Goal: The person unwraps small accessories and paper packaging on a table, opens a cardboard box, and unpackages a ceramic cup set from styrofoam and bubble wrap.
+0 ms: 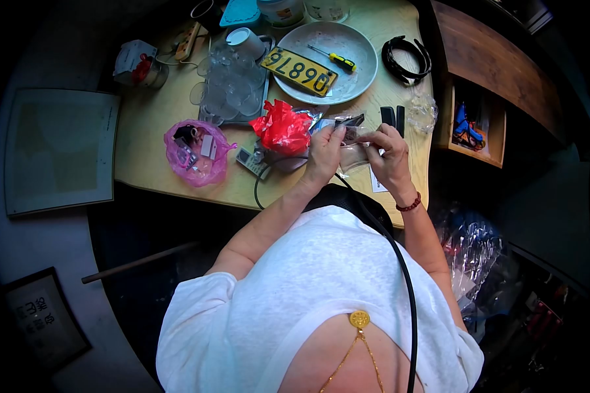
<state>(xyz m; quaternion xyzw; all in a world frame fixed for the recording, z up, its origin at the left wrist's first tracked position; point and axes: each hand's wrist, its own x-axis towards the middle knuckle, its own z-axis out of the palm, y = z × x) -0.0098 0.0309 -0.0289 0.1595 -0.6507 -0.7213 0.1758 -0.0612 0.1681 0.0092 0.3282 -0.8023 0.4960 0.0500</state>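
Note:
Close to the table's near edge, my left hand [324, 157] is closed, its thumb and fingers pinching a small clear plastic bag [353, 156]. A dark piece [351, 120] shows at the fingertips; its kind I cannot make out. My right hand [390, 156] wears a dark red bead bracelet and pinches the bag's other side with bent fingers. Left of my left hand lies a crumpled red plastic bag [282, 130], beside a small pale remote control [250, 161]. Two flat black pieces [393, 118] lie just beyond my right hand.
A round pale tray [367, 75] carries a yellow number plate [299, 71] and a yellow-handled screwdriver [341, 61]. Clear cups [233, 88] crowd a metal tray. Left stands an open pink bag [203, 173] of small items; right, black bands [406, 59] and an open drawer [475, 147].

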